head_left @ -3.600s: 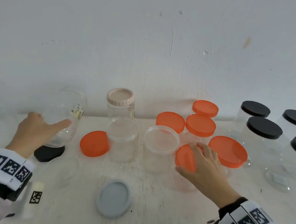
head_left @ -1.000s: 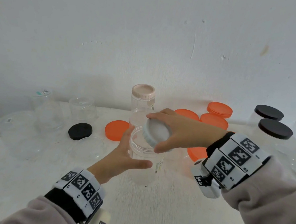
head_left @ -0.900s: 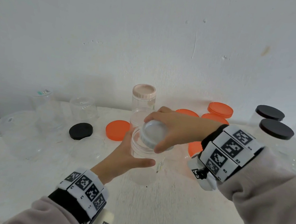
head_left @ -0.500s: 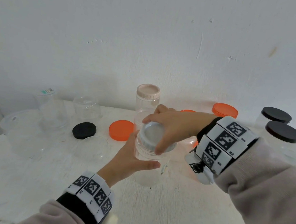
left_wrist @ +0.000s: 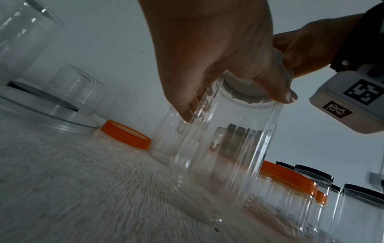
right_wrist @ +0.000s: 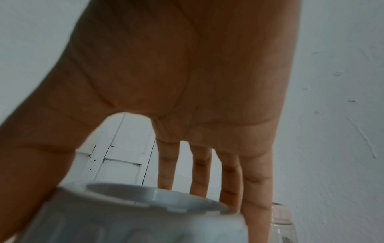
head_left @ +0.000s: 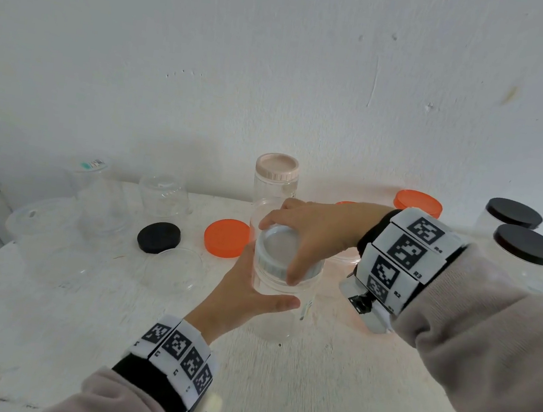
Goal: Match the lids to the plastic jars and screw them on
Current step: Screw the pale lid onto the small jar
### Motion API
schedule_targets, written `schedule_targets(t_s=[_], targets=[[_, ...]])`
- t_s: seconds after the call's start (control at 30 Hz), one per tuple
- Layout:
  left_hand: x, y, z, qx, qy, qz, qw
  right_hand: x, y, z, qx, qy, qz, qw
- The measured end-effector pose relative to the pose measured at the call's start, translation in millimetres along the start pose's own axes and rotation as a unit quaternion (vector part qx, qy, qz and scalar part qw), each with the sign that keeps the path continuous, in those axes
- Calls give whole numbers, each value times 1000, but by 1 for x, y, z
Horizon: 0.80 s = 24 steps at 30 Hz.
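**Grey lid on clear jar, both hands grasping**

White worktop point(head_left: 39, 331) carries everything. Near its middle stands the clear plastic jar point(head_left: 280, 297), upright, the left hand point(head_left: 237, 296) wrapped round its side. On the jar's mouth sits the grey ribbed lid point(head_left: 274, 253), its rim grasped by the right hand point(head_left: 320, 233). Toward the back edge lie an orange lid point(head_left: 226, 237) and a black lid point(head_left: 158, 237).

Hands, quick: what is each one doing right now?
Left hand: grips the clear jar around its body.
Right hand: fingers and thumb curled round the grey lid on that jar.
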<state>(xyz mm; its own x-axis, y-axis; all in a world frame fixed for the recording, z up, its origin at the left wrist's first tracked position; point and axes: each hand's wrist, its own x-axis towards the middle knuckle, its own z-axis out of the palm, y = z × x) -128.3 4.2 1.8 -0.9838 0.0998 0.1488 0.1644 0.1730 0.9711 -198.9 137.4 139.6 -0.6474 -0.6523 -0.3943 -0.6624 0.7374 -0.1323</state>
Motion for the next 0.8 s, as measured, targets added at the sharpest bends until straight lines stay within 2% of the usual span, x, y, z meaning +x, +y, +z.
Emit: schedule_targets(t_s=[0.2, 0.43, 0.57, 0.67, 0.8], targets=[[0, 1, 0, 8, 2, 6, 1000, -3, -3, -5, -8, -22, 0, 1000], [-1, 7, 1, 28, -8, 40, 999, -1, -10, 2, -33, 22, 9, 999], [-2, 2, 0, 11, 2, 4, 1000, 0, -14, 5, -57, 34, 58, 996], [-2, 0, 0, 14, 2, -6, 1000, -1, -13, 3, -54, -11, 60, 997], [-2, 2, 1, 13, 3, -4, 1000, -4, -12, -5, -34, -53, 22, 998]])
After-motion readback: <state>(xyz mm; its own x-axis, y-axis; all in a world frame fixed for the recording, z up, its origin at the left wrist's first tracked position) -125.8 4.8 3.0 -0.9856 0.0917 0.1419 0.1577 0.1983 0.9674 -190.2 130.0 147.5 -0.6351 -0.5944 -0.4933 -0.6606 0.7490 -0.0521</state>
